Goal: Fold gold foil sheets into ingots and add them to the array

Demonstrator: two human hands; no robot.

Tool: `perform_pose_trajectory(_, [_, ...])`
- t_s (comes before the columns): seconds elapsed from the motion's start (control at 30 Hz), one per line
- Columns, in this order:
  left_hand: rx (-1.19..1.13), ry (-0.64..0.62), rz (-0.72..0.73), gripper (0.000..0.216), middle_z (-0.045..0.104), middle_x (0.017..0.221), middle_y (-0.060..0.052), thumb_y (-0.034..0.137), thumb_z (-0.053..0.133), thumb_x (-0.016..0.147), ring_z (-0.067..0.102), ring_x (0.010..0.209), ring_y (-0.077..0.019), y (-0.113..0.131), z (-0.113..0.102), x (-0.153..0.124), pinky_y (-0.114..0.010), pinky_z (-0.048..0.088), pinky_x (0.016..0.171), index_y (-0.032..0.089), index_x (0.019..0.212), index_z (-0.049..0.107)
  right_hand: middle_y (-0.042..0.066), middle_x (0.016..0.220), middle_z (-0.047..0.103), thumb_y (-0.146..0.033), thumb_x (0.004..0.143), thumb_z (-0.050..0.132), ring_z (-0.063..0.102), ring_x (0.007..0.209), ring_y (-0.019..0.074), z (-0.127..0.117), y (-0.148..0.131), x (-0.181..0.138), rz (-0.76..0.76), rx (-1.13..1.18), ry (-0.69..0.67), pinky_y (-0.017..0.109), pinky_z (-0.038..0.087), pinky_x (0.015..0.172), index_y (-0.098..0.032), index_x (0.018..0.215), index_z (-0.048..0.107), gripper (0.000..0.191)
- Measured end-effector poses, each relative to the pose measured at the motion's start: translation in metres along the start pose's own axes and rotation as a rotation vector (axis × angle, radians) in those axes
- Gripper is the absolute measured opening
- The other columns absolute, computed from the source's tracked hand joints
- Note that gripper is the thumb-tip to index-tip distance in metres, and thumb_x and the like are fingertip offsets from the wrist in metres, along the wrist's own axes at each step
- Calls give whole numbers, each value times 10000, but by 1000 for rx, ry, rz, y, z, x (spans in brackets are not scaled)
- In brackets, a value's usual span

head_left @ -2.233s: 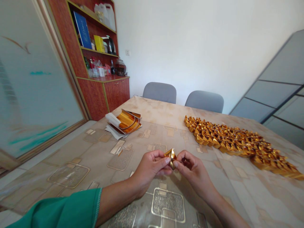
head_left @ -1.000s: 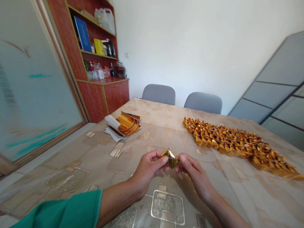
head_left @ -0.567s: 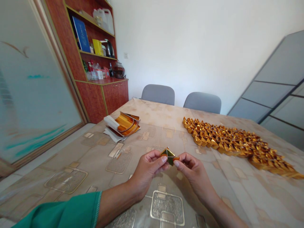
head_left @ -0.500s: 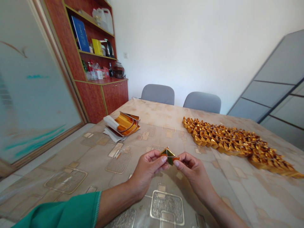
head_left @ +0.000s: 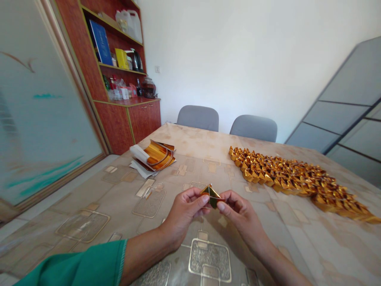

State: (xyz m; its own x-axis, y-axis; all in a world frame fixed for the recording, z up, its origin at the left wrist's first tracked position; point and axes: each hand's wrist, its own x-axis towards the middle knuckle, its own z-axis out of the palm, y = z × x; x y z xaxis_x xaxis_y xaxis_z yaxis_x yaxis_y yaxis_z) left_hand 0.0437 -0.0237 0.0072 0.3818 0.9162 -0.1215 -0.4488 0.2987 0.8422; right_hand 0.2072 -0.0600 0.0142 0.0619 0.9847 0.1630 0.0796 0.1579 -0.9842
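A small folded piece of gold foil paper is held just above the table between both hands. My left hand pinches its left corner with thumb and forefinger. My right hand pinches its right side, fingers curled. A long spread of several finished gold folded pieces lies in rows on the table to the right. A stack of flat gold foil sheets on white paper lies at the far left of the table.
The table has a beige patterned cover. Two grey chairs stand at its far side. A red wooden cabinet with shelves of bottles and a kettle stands at the back left. Grey panels lean at the right.
The folded gold piece has been turned and opened out between the fingers, from a narrow upright shape to a wider triangular one. Both hands stay in nearly the same place.
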Motion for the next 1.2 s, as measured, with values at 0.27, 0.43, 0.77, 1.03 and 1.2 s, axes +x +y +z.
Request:
perform_pose_trajectory(0.27, [6,2,31,281,687,727,7,322,889,628,607,660,-96,-1,1,-1,-210,505,660,143,738,701,-6,655,601,-529,686,791,514,601,158,-1,2,1,33,28,61,277,416,579,-227,698,621,347])
perform_pose_trajectory(0.43, [6,-7,21,278,697,735,5,310,886,636,616,661,-92,-2,0,0,-204,505,660,142,740,691,-6,629,619,-492,676,805,517,583,149,0,-2,0,62,41,66,278,419,583,-207,671,648,326])
perform_pose_trajectory(0.77, [42,-8,56,264,682,699,13,326,853,673,589,625,-84,1,-1,1,-191,460,615,141,745,680,2,674,640,-467,691,810,539,625,146,1,0,0,38,85,23,266,419,600,-189,721,677,310])
perform_pose_trajectory(1.03, [125,-34,78,254,651,677,12,343,808,721,577,604,-89,0,-1,3,-203,455,603,136,737,660,-10,666,577,-488,772,750,497,627,143,3,-2,-3,28,28,-4,261,394,587,-189,710,624,330])
perform_pose_trajectory(1.2, [108,-89,-3,291,658,722,-7,392,803,730,591,634,-102,0,1,1,-214,479,601,134,781,677,-23,653,531,-509,796,720,466,614,139,5,-2,-4,41,4,-13,256,359,561,-199,695,560,363])
